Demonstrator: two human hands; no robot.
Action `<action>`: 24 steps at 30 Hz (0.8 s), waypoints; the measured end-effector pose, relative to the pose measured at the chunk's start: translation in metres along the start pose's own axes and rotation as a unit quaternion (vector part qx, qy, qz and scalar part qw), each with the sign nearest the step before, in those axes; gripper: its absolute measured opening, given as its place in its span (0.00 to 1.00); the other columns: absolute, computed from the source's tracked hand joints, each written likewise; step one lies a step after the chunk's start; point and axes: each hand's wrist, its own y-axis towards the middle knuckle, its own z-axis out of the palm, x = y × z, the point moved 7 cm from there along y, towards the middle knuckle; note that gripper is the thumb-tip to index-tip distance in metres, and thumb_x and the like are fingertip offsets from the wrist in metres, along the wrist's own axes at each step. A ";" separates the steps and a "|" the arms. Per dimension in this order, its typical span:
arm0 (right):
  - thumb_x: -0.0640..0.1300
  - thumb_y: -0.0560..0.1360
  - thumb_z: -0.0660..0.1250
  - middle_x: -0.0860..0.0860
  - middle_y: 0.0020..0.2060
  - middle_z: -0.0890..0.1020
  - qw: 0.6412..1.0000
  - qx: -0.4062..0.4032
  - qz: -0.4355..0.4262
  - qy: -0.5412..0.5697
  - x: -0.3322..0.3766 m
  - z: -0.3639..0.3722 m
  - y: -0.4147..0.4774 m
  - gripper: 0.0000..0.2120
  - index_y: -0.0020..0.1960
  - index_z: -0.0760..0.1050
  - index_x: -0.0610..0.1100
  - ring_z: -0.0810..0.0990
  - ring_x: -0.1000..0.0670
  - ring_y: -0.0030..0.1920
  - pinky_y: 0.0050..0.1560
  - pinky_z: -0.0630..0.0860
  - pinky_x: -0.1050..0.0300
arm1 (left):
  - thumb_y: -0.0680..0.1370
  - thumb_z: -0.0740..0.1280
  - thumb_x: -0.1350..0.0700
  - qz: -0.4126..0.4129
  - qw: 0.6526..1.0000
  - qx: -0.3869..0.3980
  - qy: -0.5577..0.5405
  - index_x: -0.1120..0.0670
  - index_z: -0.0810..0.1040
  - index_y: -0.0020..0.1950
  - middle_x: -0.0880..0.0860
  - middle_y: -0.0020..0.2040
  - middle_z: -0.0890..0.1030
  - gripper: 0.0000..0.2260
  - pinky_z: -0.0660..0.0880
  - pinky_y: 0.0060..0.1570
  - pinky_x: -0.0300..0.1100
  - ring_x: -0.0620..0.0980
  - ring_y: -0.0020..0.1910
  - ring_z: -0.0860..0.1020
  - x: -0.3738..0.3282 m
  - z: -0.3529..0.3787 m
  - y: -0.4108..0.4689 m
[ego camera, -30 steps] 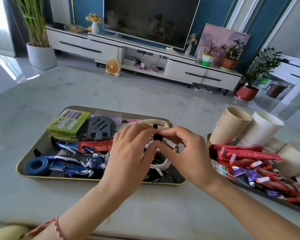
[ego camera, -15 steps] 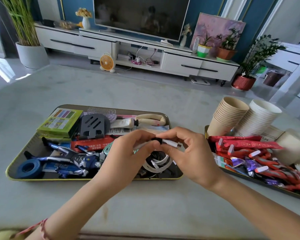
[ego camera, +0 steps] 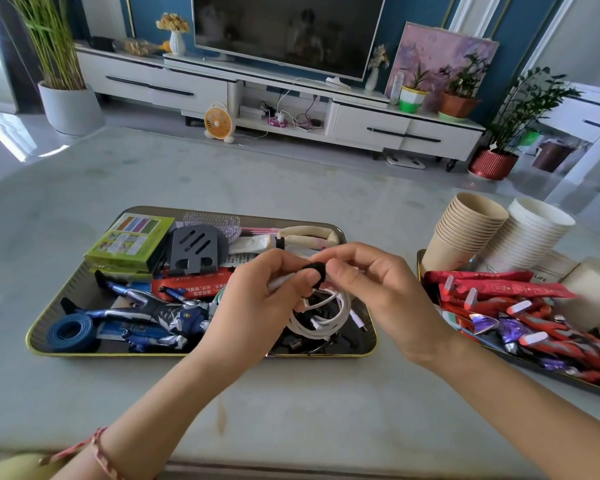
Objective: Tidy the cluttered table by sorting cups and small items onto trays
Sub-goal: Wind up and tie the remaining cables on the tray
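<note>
Step in hand: by the grip, probably fastening the small black strap round the coiled white charging cable before it is laid down.
Doing it well: keep the loops gathered as one bundle while the strap goes round. Draw it snug, but not so tight that it kinks the cable. Tuck in the loose plug ends so they cannot snag neighbouring items.
Left hand: fingers curled close. Thumb and forefinger pinch the strap and a white cable end from the left.
Right hand: fingers curled. Thumb and fingertips pinch the same strap from the right, so the two hands meet at it.
Cable position: hangs from the pinch over the near right part of the gold-rimmed dark tray. The lower loops seem to rest on the tray floor, though contact cannot be told for certain.
Cups: a tilted stack of brown paper cups and a stack of white paper cups sit at the far end of the second tray, on the right. Red sachets lie just nearer.
Risk: the coil may spring apart if either pinch loosens early.
</note>
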 end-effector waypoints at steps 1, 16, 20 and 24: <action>0.45 0.74 0.67 0.45 0.47 0.83 1.000 -0.003 0.010 0.007 0.000 0.000 0.000 0.10 0.51 0.79 0.40 0.82 0.48 0.49 0.50 0.76 0.63 | 0.75 0.67 0.57 -0.002 1.000 0.003 -0.008 0.51 0.78 0.41 0.45 0.27 0.78 0.04 0.69 0.30 0.33 0.39 0.27 0.72 -0.001 0.000 0.000; 0.40 0.78 0.61 0.57 0.27 0.77 0.995 -0.048 -0.052 -0.066 0.005 0.020 -0.011 0.04 0.43 0.71 0.43 0.75 0.60 0.28 0.33 0.68 0.71 | 0.75 0.63 0.48 -0.124 0.979 -0.048 -0.154 0.61 0.75 0.42 0.48 0.28 0.77 0.15 0.72 0.33 0.35 0.44 0.29 0.74 0.006 0.009 -0.013; 0.42 0.78 0.59 0.61 0.26 0.75 0.996 -0.044 -0.055 -0.061 0.005 0.024 -0.014 0.05 0.44 0.70 0.43 0.72 0.61 0.27 0.32 0.66 0.73 | 0.77 0.64 0.56 -0.167 0.965 -0.066 -0.189 0.59 0.73 0.39 0.51 0.28 0.75 0.09 0.69 0.33 0.37 0.45 0.27 0.72 0.013 0.009 -0.014; 0.43 0.78 0.58 0.60 0.26 0.75 0.996 -0.059 -0.043 -0.044 0.000 0.028 -0.012 0.06 0.45 0.70 0.41 0.72 0.61 0.29 0.34 0.67 0.71 | 0.77 0.64 0.57 -0.155 0.969 -0.071 -0.181 0.57 0.72 0.38 0.49 0.28 0.76 0.09 0.70 0.29 0.31 0.40 0.26 0.73 0.014 0.008 -0.013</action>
